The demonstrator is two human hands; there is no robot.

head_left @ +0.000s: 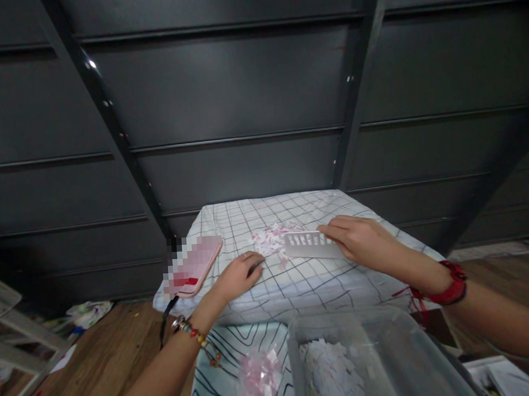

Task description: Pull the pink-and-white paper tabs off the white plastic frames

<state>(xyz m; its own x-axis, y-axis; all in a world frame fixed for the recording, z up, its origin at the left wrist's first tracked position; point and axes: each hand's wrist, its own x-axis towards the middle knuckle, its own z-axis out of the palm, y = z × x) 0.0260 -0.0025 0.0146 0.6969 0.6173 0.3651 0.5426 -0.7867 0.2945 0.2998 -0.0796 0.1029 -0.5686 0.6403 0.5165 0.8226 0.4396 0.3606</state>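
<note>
The right hand [366, 241] pinches a pale slotted plastic strip [310, 252] between thumb and fingers, its row of slots showing and its free end beside the loose paper slips [269, 243] on the cloth-covered bench [234, 222]. The left hand [236, 278] rests near the slips, fingers curled; a slim dark object [256, 266] shows at the fingertips, though I cannot tell whether that grip is closed on it. To work well here, I would keep the strip level and hold it by its end so the slots stay unobstructed. The left fingers should probably handle slips singly and lightly, since such thin scraps seem likely to cling together or scatter if brushed by a wrist.
</note>
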